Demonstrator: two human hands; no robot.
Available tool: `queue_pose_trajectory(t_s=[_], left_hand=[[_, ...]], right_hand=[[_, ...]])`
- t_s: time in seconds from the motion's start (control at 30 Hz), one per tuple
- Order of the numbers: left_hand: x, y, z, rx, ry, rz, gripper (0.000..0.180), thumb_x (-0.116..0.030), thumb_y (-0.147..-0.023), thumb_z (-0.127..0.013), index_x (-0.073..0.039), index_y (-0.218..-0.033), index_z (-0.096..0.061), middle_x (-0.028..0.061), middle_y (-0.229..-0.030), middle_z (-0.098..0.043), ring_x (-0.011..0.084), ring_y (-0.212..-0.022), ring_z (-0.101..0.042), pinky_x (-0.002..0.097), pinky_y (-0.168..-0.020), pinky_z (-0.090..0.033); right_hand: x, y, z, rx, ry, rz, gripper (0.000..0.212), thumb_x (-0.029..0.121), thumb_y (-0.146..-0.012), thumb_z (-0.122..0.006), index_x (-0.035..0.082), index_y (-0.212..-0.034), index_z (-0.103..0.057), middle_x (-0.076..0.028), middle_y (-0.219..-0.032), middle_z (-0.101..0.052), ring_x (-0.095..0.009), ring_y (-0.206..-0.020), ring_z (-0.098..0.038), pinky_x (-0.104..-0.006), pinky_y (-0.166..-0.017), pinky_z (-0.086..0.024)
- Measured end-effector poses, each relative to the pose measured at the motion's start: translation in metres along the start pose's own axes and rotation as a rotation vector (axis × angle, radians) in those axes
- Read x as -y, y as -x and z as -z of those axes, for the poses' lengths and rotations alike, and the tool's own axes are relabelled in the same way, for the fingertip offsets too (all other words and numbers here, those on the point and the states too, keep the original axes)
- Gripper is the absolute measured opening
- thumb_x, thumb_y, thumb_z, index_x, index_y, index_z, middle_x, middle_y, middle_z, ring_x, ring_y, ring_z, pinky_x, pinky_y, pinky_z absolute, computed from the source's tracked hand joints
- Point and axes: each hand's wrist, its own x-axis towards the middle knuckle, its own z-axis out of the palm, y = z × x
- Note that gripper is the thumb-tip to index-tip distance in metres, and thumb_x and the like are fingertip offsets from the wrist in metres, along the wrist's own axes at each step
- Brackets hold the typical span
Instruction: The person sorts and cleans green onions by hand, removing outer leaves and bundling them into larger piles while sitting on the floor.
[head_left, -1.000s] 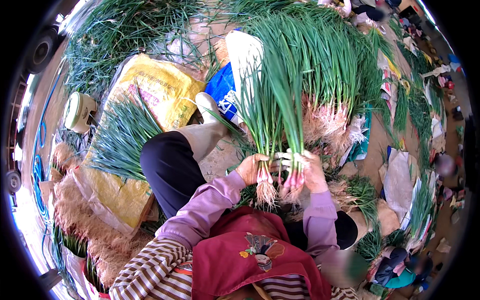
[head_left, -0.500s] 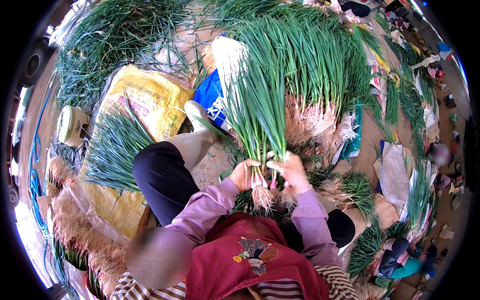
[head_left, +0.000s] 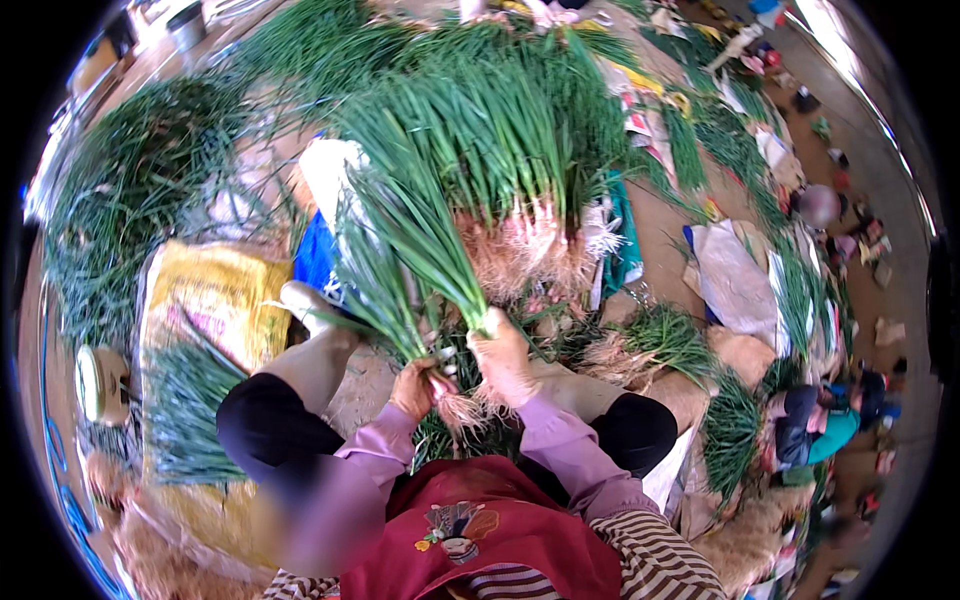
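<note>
My left hand [head_left: 410, 389] is closed round the lower stalks of a bunch of green onions [head_left: 385, 303]. Pale stringy roots and reddish bulbs poke out past its fingers. Beside it, my right hand [head_left: 502, 360] grips a second bunch of green onions [head_left: 437, 252], leaves slanting up and to the left. The two bunches are apart at the hands, and their leaves overlap higher up. Just beyond lies a large pile of green onions [head_left: 490, 130], its roots [head_left: 530, 245] facing me.
At left, trimmed green onions [head_left: 185, 410] lie by a yellow sack [head_left: 215, 300] and a pale round tub [head_left: 102, 385]. Loose leaves [head_left: 140, 190] heap at the far left. A small rooted bunch [head_left: 655, 340] is right of my knee. Another person [head_left: 815, 425] sits at the far right.
My view has turned, and the scene has shifted left. My hands have moved apart, the right now higher than the left, and the onions they hold have separated into two bunches.
</note>
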Motion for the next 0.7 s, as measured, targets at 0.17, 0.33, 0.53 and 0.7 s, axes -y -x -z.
queue_pose_trajectory(t_s=[0.17,0.33,0.53,0.7], left_hand=[[0.006,0.0,-0.008,-0.198,0.099,-0.1,0.023,-0.011,-0.084,-0.045,0.005,-0.097,-0.055,0.0144,-0.063,-0.057,0.0264,-0.049,-0.055,0.0382,-0.055,-0.054],[-0.002,0.007,-0.023,-0.093,-0.006,-0.082,0.022,-0.002,-0.077,-0.05,0.005,-0.097,-0.056,0.0139,-0.065,-0.057,0.0277,-0.049,-0.056,0.0374,-0.05,-0.052],[-0.024,0.028,-0.052,-0.054,-0.178,-0.137,0.019,0.003,-0.071,-0.055,0.0,-0.09,-0.057,0.0117,-0.071,-0.06,0.0267,-0.051,-0.059,0.0369,-0.049,-0.054],[-0.055,0.045,-0.078,0.155,-0.216,-0.071,0.019,-0.005,-0.082,-0.061,-0.005,-0.099,-0.053,0.0085,-0.082,-0.061,0.0229,-0.071,-0.063,0.0514,-0.08,-0.051]], right_hand=[[0.047,-0.026,0.124,-0.211,-0.651,0.045,0.026,0.001,-0.085,-0.054,0.003,-0.111,-0.05,-0.005,-0.087,-0.058,-0.011,-0.061,-0.054,-0.0239,-0.051,-0.047],[0.031,-0.073,0.213,-0.451,-0.436,0.08,0.017,0.008,-0.09,-0.048,0.002,-0.105,-0.052,-0.005,-0.071,-0.054,-0.008,-0.049,-0.049,-0.0216,-0.037,-0.043],[-0.132,-0.175,0.241,-0.644,-0.534,-0.018,0.002,0.007,-0.085,-0.052,0.006,-0.085,-0.05,-0.001,-0.06,-0.047,-0.008,-0.041,-0.044,-0.0235,-0.032,-0.038],[-0.279,-0.183,0.214,-0.218,-0.17,-0.859,0.01,0.01,-0.082,-0.058,0.0,-0.082,-0.056,-0.012,-0.067,-0.059,-0.025,-0.05,-0.053,-0.0387,-0.044,-0.043]])
